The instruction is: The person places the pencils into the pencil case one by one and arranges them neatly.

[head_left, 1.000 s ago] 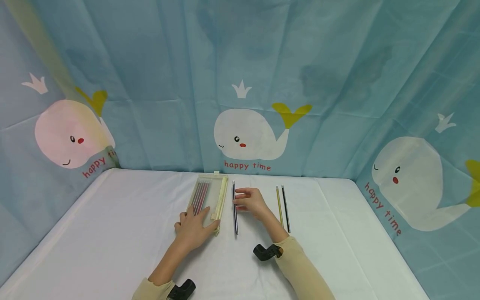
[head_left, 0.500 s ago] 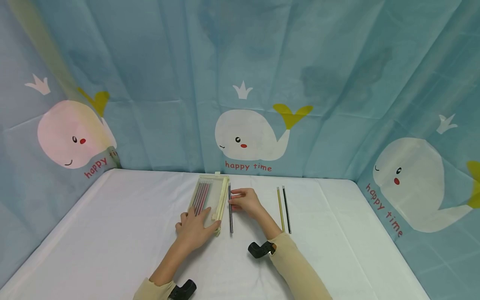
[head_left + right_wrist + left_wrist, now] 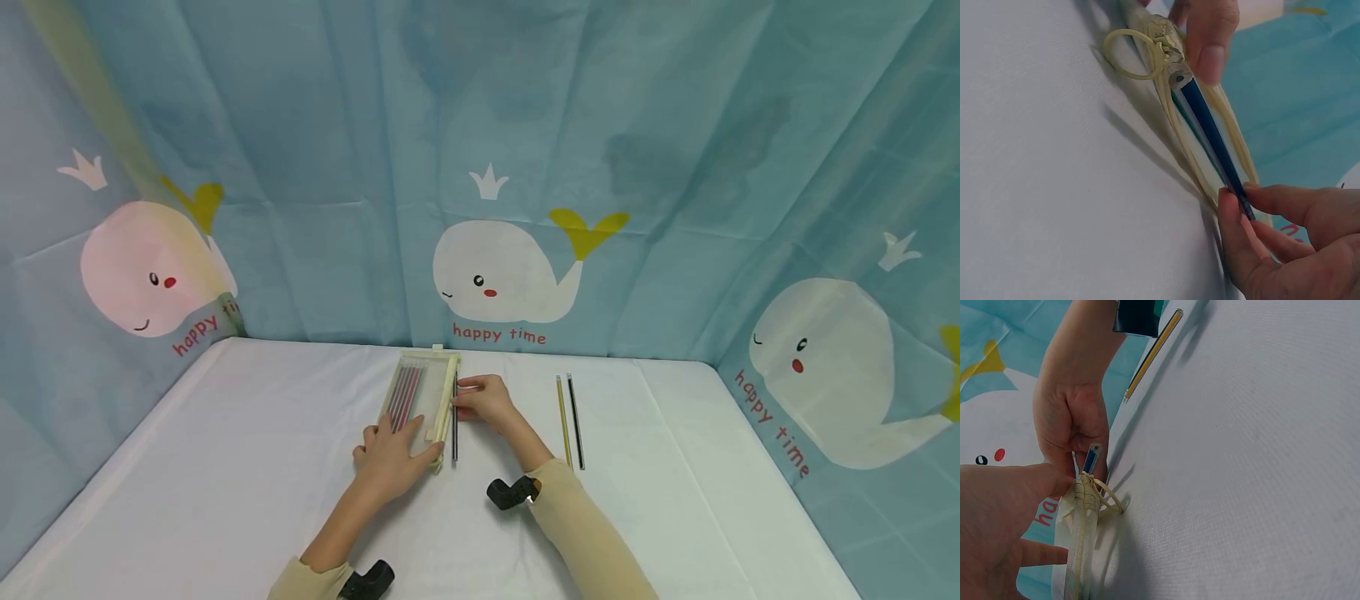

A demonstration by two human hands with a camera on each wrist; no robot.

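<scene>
Left hand (image 3: 397, 462): grip spread over the near part of the pencil case (image 3: 430, 392), apparently to steady it. A row of pencils (image 3: 406, 396) lies in the case's left side. Right hand (image 3: 486, 403): grip pinching a dark pencil (image 3: 455, 437) lengthwise at the case's parted right edge, seemingly for alignment. Yellow pencil (image 3: 564, 421), then black pencil (image 3: 575, 421), lie on the bench (image 3: 675, 500), right of the case.

Blue fabric walls (image 3: 315, 125), 3 printed whales (image 3: 502, 275), red "happy time" lettering (image 3: 498, 334), white cloth-covered table (image 3: 697, 517)
</scene>
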